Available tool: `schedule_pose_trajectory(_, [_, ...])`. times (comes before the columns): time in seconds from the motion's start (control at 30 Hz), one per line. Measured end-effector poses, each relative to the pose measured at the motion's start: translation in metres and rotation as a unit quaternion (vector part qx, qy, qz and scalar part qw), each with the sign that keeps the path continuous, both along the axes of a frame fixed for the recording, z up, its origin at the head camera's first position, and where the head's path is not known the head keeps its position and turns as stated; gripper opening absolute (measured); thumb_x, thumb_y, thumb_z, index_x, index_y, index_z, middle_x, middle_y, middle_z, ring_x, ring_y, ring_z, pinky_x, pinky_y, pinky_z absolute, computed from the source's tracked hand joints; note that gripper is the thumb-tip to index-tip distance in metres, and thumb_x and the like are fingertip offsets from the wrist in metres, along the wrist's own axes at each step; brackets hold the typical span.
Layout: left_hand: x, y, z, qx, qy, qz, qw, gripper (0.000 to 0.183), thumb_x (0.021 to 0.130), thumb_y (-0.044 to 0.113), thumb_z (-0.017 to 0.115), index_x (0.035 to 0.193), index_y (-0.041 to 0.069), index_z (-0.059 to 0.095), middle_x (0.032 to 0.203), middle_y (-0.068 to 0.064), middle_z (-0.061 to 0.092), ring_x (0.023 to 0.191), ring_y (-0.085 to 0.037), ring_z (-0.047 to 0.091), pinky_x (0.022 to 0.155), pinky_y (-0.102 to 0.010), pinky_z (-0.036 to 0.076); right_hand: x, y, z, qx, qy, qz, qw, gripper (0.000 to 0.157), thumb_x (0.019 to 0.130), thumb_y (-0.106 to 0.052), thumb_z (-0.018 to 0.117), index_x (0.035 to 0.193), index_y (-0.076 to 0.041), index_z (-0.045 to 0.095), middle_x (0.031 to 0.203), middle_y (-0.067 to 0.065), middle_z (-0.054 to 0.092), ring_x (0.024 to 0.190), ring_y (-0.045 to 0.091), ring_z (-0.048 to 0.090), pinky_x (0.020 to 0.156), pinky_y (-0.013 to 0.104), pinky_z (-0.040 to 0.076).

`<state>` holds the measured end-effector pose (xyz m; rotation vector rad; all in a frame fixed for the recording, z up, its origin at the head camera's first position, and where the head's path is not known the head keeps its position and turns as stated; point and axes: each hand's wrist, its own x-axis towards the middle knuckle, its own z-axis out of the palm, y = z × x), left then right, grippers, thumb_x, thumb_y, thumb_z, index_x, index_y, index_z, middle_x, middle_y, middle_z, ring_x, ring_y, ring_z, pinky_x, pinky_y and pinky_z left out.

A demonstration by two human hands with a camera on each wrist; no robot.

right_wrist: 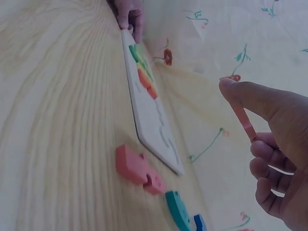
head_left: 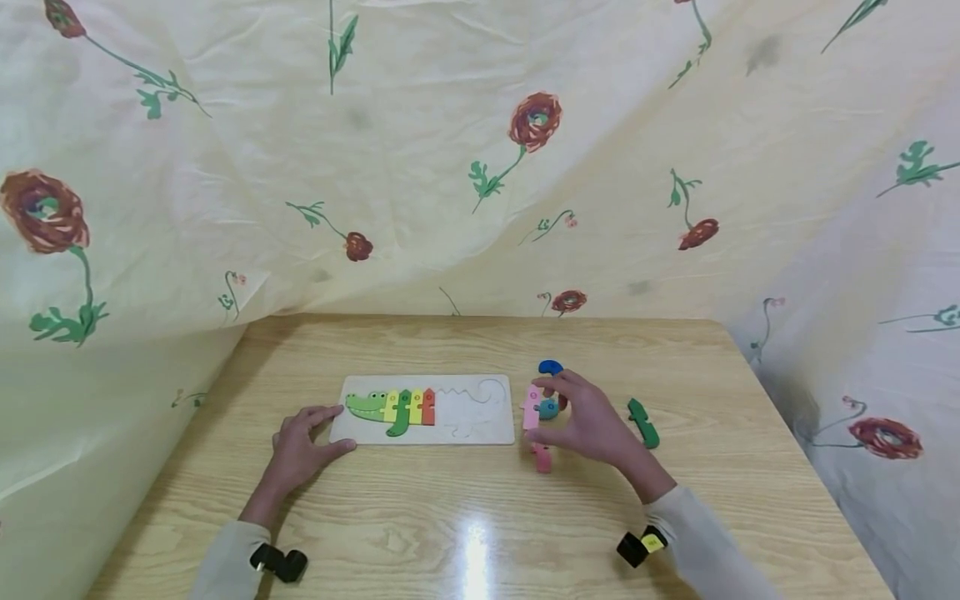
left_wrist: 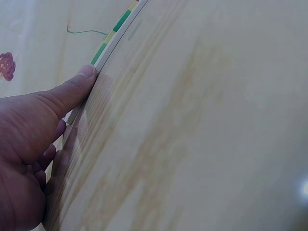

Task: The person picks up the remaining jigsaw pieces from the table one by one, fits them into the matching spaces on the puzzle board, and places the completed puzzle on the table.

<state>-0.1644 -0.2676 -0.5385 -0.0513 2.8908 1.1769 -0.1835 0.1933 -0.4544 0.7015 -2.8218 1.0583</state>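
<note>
A white puzzle board (head_left: 472,429) lies on the table, with a green crocodile head (head_left: 367,405) and yellow, green and red body pieces side by side in its left half. My left hand (head_left: 300,446) holds the board's left end, thumb at the near edge and a finger at the left side. In the left wrist view the thumb (left_wrist: 79,86) presses the board's edge. With thumb and fingertips, my right hand (head_left: 588,421) pinches a pink puzzle piece (head_left: 532,407) just off the board's right end. In the right wrist view that piece (right_wrist: 244,120) is raised above the table.
Right of the board lie a darker pink piece (head_left: 543,460), a teal piece (head_left: 549,409) and a blue piece (head_left: 551,367). A green piece (head_left: 643,423) sits farther right, beyond the right hand. Flowered cloth (head_left: 450,167) hangs behind the wooden table (head_left: 375,517).
</note>
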Motion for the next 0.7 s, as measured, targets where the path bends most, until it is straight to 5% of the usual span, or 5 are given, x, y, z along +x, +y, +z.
schedule_pose_trajectory(0.43, [-0.002,-0.001,0.0,0.003,0.0,0.0,1.0,0.08,0.082,0.047,0.084,0.146,0.009,0.056,0.149,-0.022,0.048,0.134,-0.044,0.037,0.096,-0.055,0.021,-0.022,-0.036,0.002,-0.004,-0.003,0.025,1.0,0.073,0.075,-0.043,0.092,0.136,-0.012,0.065,0.109,-0.005,0.059,0.09,0.029,0.058,0.063,0.03,0.046])
schedule_pose_trajectory(0.7, [-0.002,0.0,0.0,0.004,-0.003,0.001,1.0,0.079,0.082,0.047,0.084,0.146,0.01,0.056,0.15,-0.023,0.047,0.135,-0.045,0.036,0.096,-0.054,0.021,-0.034,-0.054,0.002,-0.01,-0.024,0.045,0.999,0.076,0.076,-0.043,0.091,0.139,-0.012,0.063,0.114,0.009,0.063,0.093,0.03,0.058,0.068,0.032,0.046])
